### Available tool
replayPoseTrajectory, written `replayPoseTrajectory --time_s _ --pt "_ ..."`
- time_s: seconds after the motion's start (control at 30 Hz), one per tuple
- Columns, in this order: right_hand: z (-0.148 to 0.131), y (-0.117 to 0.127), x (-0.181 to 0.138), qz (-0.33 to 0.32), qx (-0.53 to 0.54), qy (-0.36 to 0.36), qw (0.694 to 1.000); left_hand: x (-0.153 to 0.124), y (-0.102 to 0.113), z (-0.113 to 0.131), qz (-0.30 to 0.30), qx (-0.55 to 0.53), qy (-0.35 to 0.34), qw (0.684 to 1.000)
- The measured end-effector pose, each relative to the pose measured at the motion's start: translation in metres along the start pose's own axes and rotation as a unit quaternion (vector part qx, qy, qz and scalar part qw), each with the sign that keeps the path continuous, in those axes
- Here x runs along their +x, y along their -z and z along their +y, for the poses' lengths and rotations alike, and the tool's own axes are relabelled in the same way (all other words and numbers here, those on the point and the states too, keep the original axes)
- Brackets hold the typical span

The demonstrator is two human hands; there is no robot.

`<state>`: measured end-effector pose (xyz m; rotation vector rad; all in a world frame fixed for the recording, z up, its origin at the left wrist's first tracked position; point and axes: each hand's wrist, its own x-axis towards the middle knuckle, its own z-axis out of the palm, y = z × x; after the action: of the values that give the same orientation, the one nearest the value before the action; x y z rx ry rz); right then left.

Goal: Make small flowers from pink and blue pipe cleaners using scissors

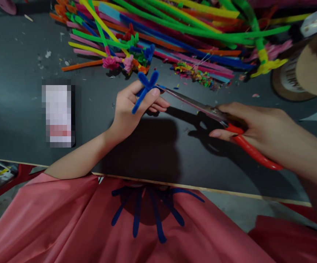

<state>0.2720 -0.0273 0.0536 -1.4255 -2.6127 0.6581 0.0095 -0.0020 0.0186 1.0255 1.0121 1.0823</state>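
Note:
Between the thumb and fingers of my left hand (132, 104) is a blue pipe cleaner piece (147, 84), bent into crossing arms. My right hand (259, 120) grips red-handled scissors (240, 137). Their blades point left, and the tips meet a short blue end beside my left thumb. The blades look nearly closed; whether they bite into the fuzz I cannot tell. On the pink cloth over my lap lie several loose blue pipe cleaner pieces (158, 219), spread like a fan and partly in shadow.
Long coloured pipe cleaners (174, 29) pile up along the back of the dark table (98, 91). Small fuzzy flowers (117, 62) and a heap of coloured clippings (196, 73) lie before them. A blurred-out phone (59, 113) rests at left. A cardboard spool (295, 76) stands at right.

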Motion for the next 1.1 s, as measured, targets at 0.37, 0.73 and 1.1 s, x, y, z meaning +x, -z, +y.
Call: replayPoseTrajectory --time_s 0.37,0.73,1.1 --pt "0.001 -0.001 0.002 0.009 -0.009 0.013 1.0 -0.001 0.001 0.001 0.024 0.039 0.039 0.998" --pt "0.0 0.007 0.002 -0.07 0.017 -0.027 0.997 0.002 0.002 0.0 0.013 0.031 0.052 0.998" --pt "-0.004 0.003 0.003 -0.059 0.031 -0.068 0.995 0.003 0.004 -0.003 -0.001 0.023 0.048 0.999"
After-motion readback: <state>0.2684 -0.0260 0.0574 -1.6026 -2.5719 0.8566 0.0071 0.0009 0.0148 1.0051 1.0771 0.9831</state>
